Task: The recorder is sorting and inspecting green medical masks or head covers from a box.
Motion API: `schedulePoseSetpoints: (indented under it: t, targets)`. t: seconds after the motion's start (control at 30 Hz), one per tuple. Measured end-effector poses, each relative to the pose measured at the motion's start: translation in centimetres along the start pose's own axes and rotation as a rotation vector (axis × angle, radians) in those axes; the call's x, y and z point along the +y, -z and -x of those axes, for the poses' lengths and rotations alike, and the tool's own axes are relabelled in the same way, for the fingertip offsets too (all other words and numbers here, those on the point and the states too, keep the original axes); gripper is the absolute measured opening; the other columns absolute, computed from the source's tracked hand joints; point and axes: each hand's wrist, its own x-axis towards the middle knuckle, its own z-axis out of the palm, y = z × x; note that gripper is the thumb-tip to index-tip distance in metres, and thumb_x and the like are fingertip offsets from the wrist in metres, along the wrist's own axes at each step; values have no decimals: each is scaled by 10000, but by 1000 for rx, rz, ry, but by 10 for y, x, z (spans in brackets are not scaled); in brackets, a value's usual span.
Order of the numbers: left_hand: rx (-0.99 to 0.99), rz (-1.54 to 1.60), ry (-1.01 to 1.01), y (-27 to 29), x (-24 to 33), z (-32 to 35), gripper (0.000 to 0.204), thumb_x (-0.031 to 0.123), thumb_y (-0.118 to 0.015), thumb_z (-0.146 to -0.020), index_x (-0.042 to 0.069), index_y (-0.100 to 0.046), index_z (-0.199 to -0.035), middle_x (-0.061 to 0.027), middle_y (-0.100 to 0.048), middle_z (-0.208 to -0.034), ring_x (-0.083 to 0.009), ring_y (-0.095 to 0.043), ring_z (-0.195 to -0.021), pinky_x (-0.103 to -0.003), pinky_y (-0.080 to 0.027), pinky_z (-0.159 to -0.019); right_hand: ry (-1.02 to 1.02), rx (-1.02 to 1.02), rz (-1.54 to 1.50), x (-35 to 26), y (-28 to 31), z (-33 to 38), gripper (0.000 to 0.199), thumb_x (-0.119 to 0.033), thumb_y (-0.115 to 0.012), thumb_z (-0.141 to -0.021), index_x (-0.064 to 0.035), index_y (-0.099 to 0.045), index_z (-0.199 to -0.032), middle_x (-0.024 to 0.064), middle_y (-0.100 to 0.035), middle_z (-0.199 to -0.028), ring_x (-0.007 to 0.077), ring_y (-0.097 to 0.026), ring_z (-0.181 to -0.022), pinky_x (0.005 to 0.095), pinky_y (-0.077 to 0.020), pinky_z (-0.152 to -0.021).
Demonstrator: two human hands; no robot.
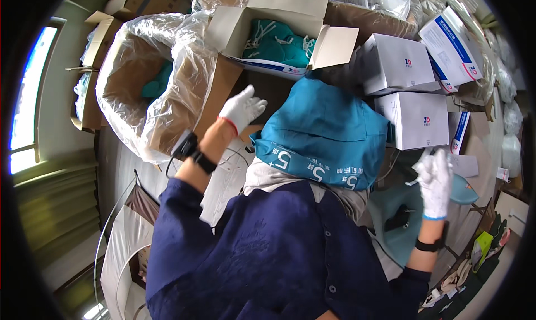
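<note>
My left hand, in a white glove with a red cuff edge, is raised with nothing in it and its fingers apart. It is between the plastic-lined carton and the teal apron over my lap. Beyond it, an open white box holds teal cloth items with white ties. My right hand, white-gloved with a blue cuff edge, is held out to the right with curled fingers, just below a closed white box. A small white bit shows at its thumb side; I cannot make out what it is.
Another white box stands behind the closed one, with a tilted white-and-blue box beside it. A teal piece lies inside the lined carton at left. A light blue chair is at my right. Cartons with clear plastic bags line the back.
</note>
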Motion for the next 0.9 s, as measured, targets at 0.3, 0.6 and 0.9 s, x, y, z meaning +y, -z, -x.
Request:
schedulePoseSetpoints:
  t: [0.3, 0.6, 0.9]
  targets:
    - [-640, -703, -679, -112, -44, 53, 566, 442, -553, -944, 21, -512, -1320, -108, -554, -1316, -187, -490, -1231, -334, -380, -1024, -344, -428, -409, 64, -87, 5, 391, -358, -478, -993, -75, -487, -725, 168, -583, -800, 235, -574, -604, 277, -438, -458]
    - [-791, -891, -120, -138, -101, 77, 314, 292, -518, -995, 23, -624, -873, 58, -480, -625, -28, -427, -550, -216, -366, -510, -256, -478, -656, 78, -68, -23, 288, -342, -530, -969, -90, -529, -829, 129, -577, -948, 216, -576, -731, 261, -462, -497]
    - [-275, -1364, -1267, -180, -133, 93, 401, 162, -615, -863, 5, -563, -1228, -211, -624, -1143, -370, -598, -1083, -413, -476, -931, -159, -268, -674, 124, -112, -8, 407, -362, -456, -1002, -14, -565, -1183, 129, -635, -1157, 221, -621, -1020, 344, -500, -858]
